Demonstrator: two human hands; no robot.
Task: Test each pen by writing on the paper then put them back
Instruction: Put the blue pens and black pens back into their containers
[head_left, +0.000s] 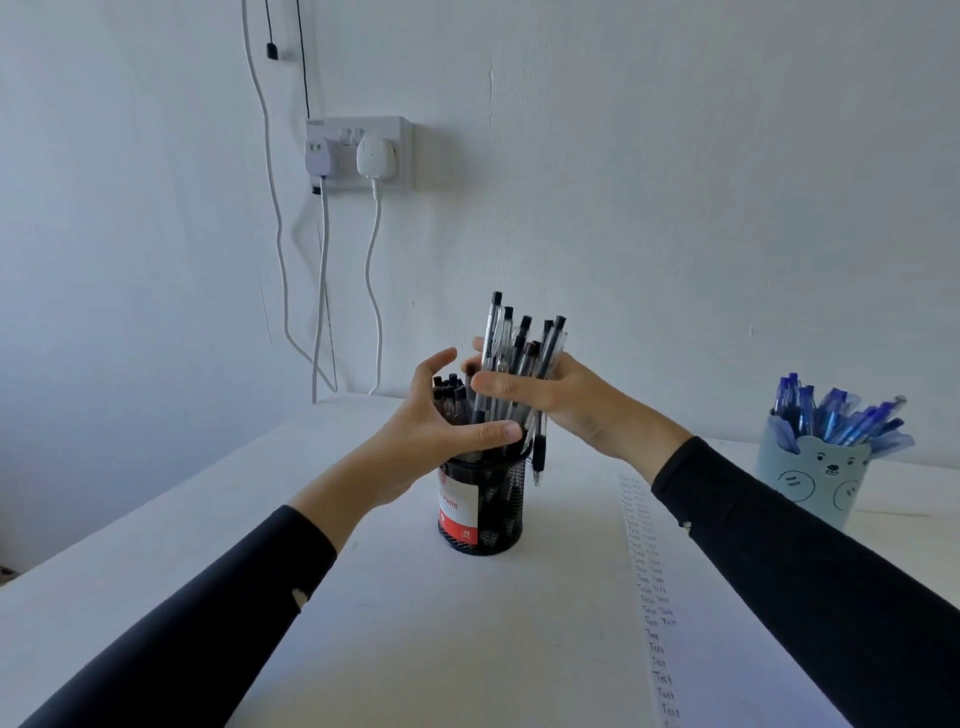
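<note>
Black pens (521, 349) stand upright, held tight by the right hand (563, 402); the mesh cup (497, 501) sits at six o'clock below them; the left hand (434, 423) is spread wide.

a plain white wall (675, 156) fills the back, in soft, cool, even light. a white double socket (358, 130) is fixed to it, with two white plugs (375, 156) in it; their white cables (370, 291) hang down to the far edge of the white tabletop (156, 545). a thin black cord (304, 67) runs up the wall above the socket.
</note>
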